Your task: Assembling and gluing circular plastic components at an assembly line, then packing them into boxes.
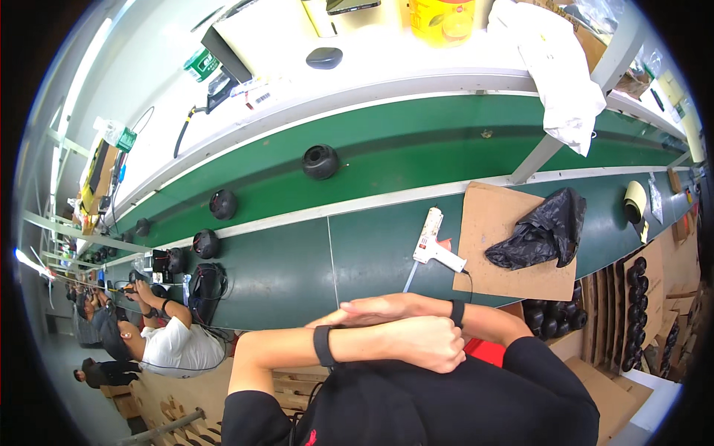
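My forearms cross in front of my black shirt, each with a dark wristband. My left hand (433, 344) is closed in a loose fist at the right, just below my right wrist, with nothing visible in it. My right hand (375, 305) points left with its fingers stretched out, partly hidden behind my left forearm; it holds nothing that I can see. Beyond the hands, a white glue gun (435, 247) lies on the green bench (282, 260), its handle over the edge of a cardboard sheet (476, 215). A crumpled black plastic bag (541, 230) rests on that sheet.
Round black parts (320, 161) sit along the green conveyor (401, 141). Above it runs a white shelf (357, 85) with a yellow tub (442, 21) and a white cloth (569, 89) hanging over. A co-worker in a white shirt (178, 346) works at the left. Black parts (554, 318) fill boxes below right.
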Tool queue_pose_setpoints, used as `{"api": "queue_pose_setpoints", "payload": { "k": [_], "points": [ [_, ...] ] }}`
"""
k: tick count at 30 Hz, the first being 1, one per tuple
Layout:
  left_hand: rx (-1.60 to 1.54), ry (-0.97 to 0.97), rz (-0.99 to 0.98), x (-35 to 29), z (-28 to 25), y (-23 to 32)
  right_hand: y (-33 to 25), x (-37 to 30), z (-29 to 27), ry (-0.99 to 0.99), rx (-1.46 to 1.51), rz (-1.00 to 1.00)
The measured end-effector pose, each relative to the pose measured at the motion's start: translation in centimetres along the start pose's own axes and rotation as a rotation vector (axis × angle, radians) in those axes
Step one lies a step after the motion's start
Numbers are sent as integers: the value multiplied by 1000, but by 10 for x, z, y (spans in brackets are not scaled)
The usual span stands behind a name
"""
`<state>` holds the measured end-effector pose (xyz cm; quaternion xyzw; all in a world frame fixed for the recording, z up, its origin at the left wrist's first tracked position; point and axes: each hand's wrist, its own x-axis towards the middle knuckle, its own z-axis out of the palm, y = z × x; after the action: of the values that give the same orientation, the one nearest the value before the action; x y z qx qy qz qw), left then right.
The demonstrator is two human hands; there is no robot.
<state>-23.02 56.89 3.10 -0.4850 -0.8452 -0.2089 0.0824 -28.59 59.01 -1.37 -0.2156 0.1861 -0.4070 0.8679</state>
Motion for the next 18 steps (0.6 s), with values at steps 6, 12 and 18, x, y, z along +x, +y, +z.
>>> {"api": "queue_pose_setpoints", "payload": {
  "k": [6, 12, 18],
  "points": [
    [-7, 111, 91, -38, 47, -18, -25, 38, -28, -279, -618, -278],
    [-159, -173, -1, -62, 71, -38, -34, 54, -32, -225, -1136, -332],
    [-412, 232, -491, -131, 75, -76, -59, 32, -40, -44, -964, -485]
  ]
}}
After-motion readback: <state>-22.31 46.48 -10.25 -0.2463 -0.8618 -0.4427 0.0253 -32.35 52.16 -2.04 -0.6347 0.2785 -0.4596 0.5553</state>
